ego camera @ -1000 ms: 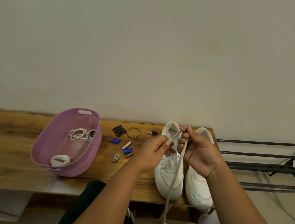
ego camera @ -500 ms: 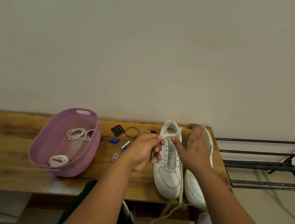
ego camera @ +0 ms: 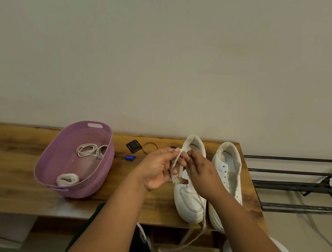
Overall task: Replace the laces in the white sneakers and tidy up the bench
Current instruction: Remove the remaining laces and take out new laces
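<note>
Sitting at the far left of the wooden surface is a purple basket, with 2 bundles inside: a coil of thin white cord toward the back and a rolled white lace at the front. Just right of it lie a small black square piece, a wire ring and a blue cap. Next comes the left hand, its fingers curled round a loop of old lace wound about them. The right hand meets it, fingertips pinching the same lace above the left sneaker. The lace's free end trails past the toe and hangs off the front edge. The right sneaker stands just beside, unlaced, heel to the wall. A black metal rack fills the far right.
</note>
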